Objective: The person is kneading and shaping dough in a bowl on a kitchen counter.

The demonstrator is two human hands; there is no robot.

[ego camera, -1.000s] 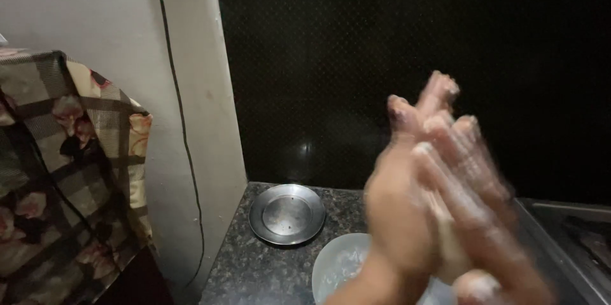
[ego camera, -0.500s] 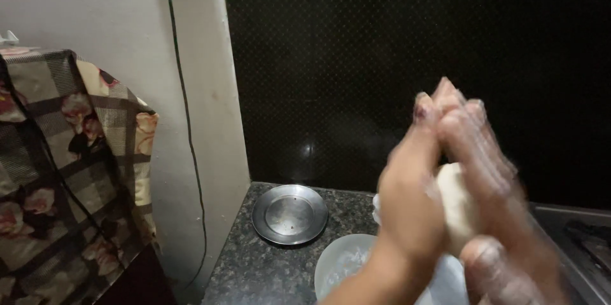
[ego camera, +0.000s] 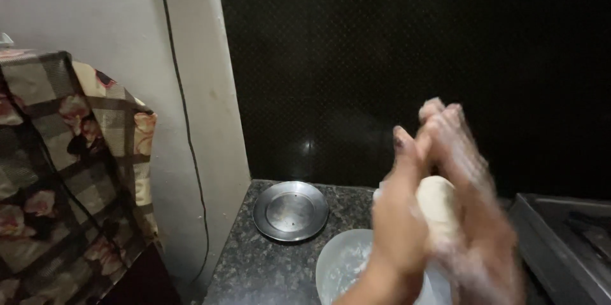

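Left hand (ego camera: 398,228) and right hand (ego camera: 474,216) pressed palm to palm, floury fingers (ego camera: 445,124) closed around a pale dough ball (ego camera: 436,206), held above a white bowl (ego camera: 344,263), round steel plate (ego camera: 290,211) nearby on the speckled dark surface (ego camera: 254,267), stove (ego camera: 566,235) at right

Only one view is covering the scene: a head-worn camera, looking forward and slightly downward from close behind the raised hands. The left hand (ego camera: 398,228) and right hand (ego camera: 474,203) are filling the near right of the frame, motion-blurred. The camera is facing a dark tiled wall (ego camera: 407,69) at the far side, with a speckled granite counter (ego camera: 254,267) lying below it. At the left edge it is taking in a pale wall (ego camera: 95,6) and a hanging checked floral cloth (ego camera: 63,165); at the right edge, a stove (ego camera: 566,235) corner.
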